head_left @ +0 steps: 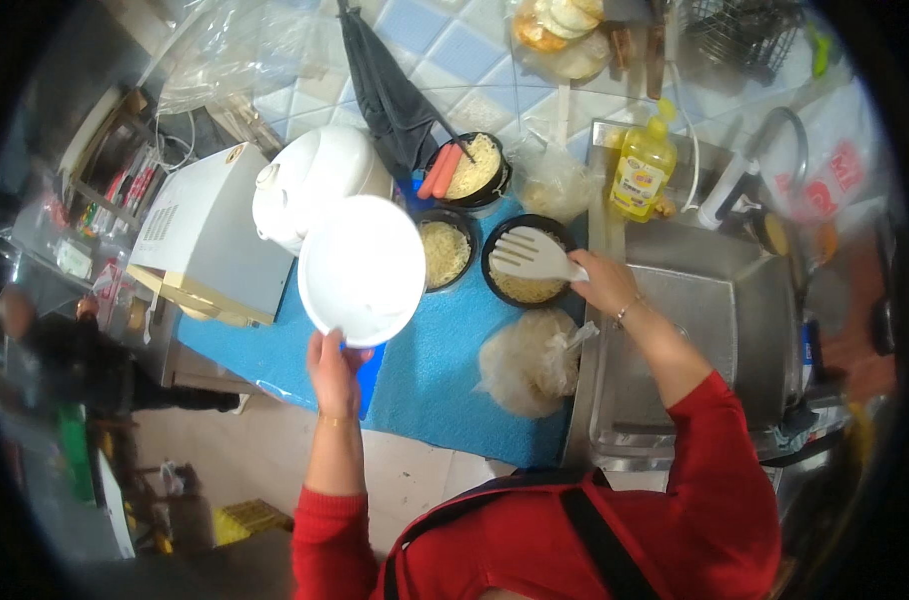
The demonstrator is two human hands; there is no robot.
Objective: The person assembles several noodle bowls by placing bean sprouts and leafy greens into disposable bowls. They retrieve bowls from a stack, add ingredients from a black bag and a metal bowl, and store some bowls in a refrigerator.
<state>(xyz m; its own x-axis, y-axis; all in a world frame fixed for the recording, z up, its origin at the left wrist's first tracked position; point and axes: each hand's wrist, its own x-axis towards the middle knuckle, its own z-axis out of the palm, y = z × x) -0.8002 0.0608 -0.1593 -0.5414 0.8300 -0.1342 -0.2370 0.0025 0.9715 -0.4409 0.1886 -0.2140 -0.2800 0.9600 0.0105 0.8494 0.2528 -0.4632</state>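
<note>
My left hand is closed on the rim of a white bowl, tilted so that its white inside shows. My right hand grips the handle of a white slotted spatula. The spatula's blade lies over a round black bowl with noodles in it; whether it touches them I cannot tell. To the left, partly behind the white bowl, a second black bowl holds noodles. Farther back, noodles and two pink sausages sit in a third black bowl.
A blue mat covers the counter. On it rests a knotted plastic bag. A metal sink is at the right, with a yellow bottle behind. A white appliance and boxy oven stand left. Another person is far left.
</note>
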